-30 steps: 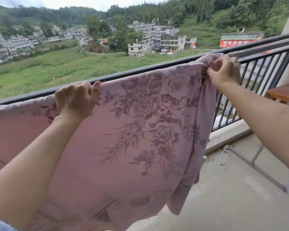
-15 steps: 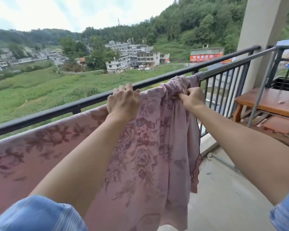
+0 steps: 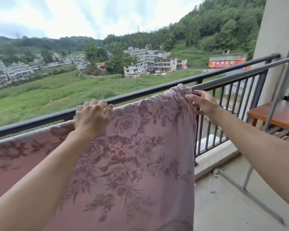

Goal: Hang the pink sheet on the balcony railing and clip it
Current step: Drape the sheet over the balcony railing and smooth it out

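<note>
The dusty pink cotton sheet bears darker mauve rose and leaf prints; the round metal balcony railing is dark grey; the wooden table is reddish-brown.

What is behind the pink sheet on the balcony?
The railing's top rail shows above the sheet, its bars to the right. A grey rod comes out of the bunched corner. The rest of the rod and the bars behind the cloth are covered.
</note>
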Demonstrator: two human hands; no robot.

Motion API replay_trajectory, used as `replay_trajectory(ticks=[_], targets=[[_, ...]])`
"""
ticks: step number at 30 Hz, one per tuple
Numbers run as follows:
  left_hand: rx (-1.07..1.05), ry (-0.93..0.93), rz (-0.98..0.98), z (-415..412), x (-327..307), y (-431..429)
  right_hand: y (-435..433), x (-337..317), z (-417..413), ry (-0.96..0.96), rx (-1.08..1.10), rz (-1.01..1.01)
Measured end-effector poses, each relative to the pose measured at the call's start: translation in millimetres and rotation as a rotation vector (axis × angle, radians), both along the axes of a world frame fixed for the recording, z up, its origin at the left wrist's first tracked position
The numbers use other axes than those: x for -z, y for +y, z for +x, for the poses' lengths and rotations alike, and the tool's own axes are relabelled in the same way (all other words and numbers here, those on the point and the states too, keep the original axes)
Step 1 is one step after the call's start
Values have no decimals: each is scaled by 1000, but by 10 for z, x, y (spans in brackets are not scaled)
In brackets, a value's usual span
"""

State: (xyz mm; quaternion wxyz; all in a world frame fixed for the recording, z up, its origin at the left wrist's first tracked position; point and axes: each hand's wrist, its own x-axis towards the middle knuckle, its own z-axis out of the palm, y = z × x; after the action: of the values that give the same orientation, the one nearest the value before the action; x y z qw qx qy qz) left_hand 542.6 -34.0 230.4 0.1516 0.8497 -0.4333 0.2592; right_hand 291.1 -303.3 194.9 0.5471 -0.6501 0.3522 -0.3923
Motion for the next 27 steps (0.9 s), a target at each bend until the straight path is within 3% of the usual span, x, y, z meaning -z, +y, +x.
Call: replay_trajectory(ticks=[3, 6, 8, 11, 14, 16, 20, 23, 27], targets=[[135, 33, -113, -417, -110, -353, -185, -170, -97, -166, 120, 91], [177, 179, -89, -783, -145, -841, -139, -172, -6, 58, 45, 93], [89, 153, 3, -843, -24, -1068, 14, -118, 87, 144, -87, 42], [-24, -38, 37, -828, 128, -1111, 16, -47, 123, 215, -42, -235], [-9, -81, 8, -839, 154, -1082, -225, -118, -76, 342, 195, -530], [-16, -92, 16, -867, 146, -1087, -449, -194, -242, 428, 321, -595], [-39, -97, 11, -862, 159, -1067, -1123, -172, -808, 540, 600, -382], [-49, -124, 21, -827, 190, -1082, -1337, -123, -1131, 712, 631, -318], [-67, -124, 25, -869, 219, -1178, -979, -219, -835, 529, 474, -656]])
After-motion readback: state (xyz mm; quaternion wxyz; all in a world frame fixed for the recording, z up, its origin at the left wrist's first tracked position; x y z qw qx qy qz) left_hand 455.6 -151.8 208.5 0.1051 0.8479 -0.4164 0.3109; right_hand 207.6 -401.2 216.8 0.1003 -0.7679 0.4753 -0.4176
